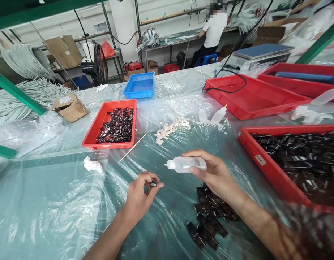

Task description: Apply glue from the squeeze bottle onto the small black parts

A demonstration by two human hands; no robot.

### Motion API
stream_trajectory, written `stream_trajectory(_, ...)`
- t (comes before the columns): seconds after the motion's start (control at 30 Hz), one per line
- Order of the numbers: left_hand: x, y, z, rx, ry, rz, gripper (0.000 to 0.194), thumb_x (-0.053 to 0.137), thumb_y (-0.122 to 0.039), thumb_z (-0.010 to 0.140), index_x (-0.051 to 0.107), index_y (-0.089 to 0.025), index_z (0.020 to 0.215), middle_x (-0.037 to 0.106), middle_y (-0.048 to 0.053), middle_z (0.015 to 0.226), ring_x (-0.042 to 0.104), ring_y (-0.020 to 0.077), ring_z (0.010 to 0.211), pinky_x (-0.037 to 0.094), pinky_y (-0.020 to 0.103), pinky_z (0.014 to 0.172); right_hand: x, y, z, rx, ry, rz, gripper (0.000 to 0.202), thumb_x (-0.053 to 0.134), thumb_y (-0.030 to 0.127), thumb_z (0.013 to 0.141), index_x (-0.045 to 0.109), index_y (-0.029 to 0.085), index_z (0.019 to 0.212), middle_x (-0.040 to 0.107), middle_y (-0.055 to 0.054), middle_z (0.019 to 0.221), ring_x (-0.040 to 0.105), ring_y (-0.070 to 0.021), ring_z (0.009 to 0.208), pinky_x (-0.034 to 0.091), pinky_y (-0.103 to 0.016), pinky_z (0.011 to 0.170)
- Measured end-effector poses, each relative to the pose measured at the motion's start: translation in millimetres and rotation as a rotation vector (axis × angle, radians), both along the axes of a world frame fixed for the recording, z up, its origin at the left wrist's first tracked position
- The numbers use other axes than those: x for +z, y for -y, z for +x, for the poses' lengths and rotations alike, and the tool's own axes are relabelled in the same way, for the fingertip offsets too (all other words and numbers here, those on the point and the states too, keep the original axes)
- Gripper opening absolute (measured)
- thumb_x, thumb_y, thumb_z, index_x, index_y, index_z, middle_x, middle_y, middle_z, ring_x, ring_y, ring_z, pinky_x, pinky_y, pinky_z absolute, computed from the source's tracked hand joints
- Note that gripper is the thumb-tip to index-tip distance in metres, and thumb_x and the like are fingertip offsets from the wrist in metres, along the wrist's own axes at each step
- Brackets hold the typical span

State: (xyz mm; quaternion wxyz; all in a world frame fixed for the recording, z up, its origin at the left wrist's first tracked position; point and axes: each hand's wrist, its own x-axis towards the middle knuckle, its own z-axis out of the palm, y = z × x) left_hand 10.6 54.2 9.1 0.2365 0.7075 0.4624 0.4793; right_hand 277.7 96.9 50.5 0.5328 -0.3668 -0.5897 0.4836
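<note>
My left hand pinches a small black part, opening up. Right hand grips the squeeze bottle sideways, nozzle aimed at it.

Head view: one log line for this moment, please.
left hand: pinches small dark part | right hand: holds squeeze bottle | apart

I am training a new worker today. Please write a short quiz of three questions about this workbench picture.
1. True or false: the right hand holds a small squeeze bottle lying sideways.
2. What does the left hand pinch? A) a white bead B) a small dark part C) the wooden stick
3. What colour is the tray that holds nothing?

Key: 1 true. 2 B. 3 blue.
</note>
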Motion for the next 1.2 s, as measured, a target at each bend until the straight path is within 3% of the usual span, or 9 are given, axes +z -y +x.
stream_trajectory(0.23, 5.8, -1.4, -5.0, -0.037, -0.104, 0.043, 0.007, 0.063, -0.029, 0.108, 0.06, -0.034, 0.112, 0.064, -0.005, 0.079, 0.062, 0.0177, 0.057, 0.055, 0.032, 0.053, -0.8, 2.7, -5.5, 0.088, -0.022, -0.093, 0.035, 0.093, 0.054, 0.088, 0.087, 0.028, 0.111, 0.086, -0.005, 0.099, 0.08, -0.0214, 0.083, 0.065, -0.029, 0.07)
stream_trajectory(0.37, 13.2, -3.2, -6.5, -0.097, -0.171, 0.024, 0.02, 0.05, -0.027, 0.112, 0.058, -0.033, 0.129, 0.063, -0.003, 0.089, 0.056, 0.0162, 0.059, 0.05, 0.032, 0.056, -0.5, 4.0, -7.1, 0.107, 0.011, -0.032, 0.029, 0.091, 0.05, 0.091, 0.087, 0.029, 0.111, 0.085, -0.005, 0.1, 0.078, -0.0205, 0.085, 0.064, -0.028, 0.072)
stream_trajectory(0.47, 14.8, -5.0, -6.1, -0.091, -0.225, 0.042, 0.025, 0.045, -0.02, 0.112, 0.057, -0.033, 0.129, 0.062, -0.003, 0.092, 0.056, 0.016, 0.059, 0.048, 0.031, 0.057, 0.6, 4.4, -6.5, 0.12, 0.033, 0.018, 0.024, 0.09, 0.045, 0.093, 0.087, 0.031, 0.112, 0.085, -0.004, 0.102, 0.077, -0.0197, 0.084, 0.063, -0.028, 0.072)
stream_trajectory(0.67, 16.6, -8.6, -4.0, -0.116, -0.289, 0.116, 0.024, 0.046, -0.015, 0.113, 0.058, -0.032, 0.125, 0.069, 0.0, 0.098, 0.066, 0.017, 0.069, 0.052, 0.03, 0.062, 0.1, 4.5, -5.7, 0.135, 0.07, 0.017, 0.022, 0.089, 0.038, 0.094, 0.086, 0.03, 0.114, 0.084, -0.005, 0.105, 0.076, -0.0195, 0.086, 0.062, -0.029, 0.072)
stream_trajectory(0.87, 19.6, -7.9, -4.0, -0.117, -0.266, 0.158, 0.018, 0.049, -0.02, 0.116, 0.062, -0.029, 0.126, 0.075, 0.002, 0.099, 0.07, 0.0164, 0.077, 0.053, 0.027, 0.066, 0.8, 5.1, -8.2, 0.193, 0.101, 0.036, 0.024, 0.085, 0.026, 0.093, 0.084, 0.033, 0.116, 0.083, -0.001, 0.105, 0.075, -0.016, 0.085, 0.06, -0.026, 0.071)
stream_trajectory(1.2, 13.0, -13.0, -4.4, -0.121, -0.244, 0.172, 0.02, 0.048, -0.025, 0.119, 0.065, -0.025, 0.128, 0.076, 0.003, 0.102, 0.071, 0.0148, 0.083, 0.053, 0.025, 0.067, 5.6, 20.2, -11.7, 0.046, 0.334, 0.276, 0.04, 0.08, 0.017, 0.095, 0.075, 0.037, 0.129, 0.081, -0.003, 0.117, 0.077, -0.0208, 0.099, 0.06, -0.031, 0.074)
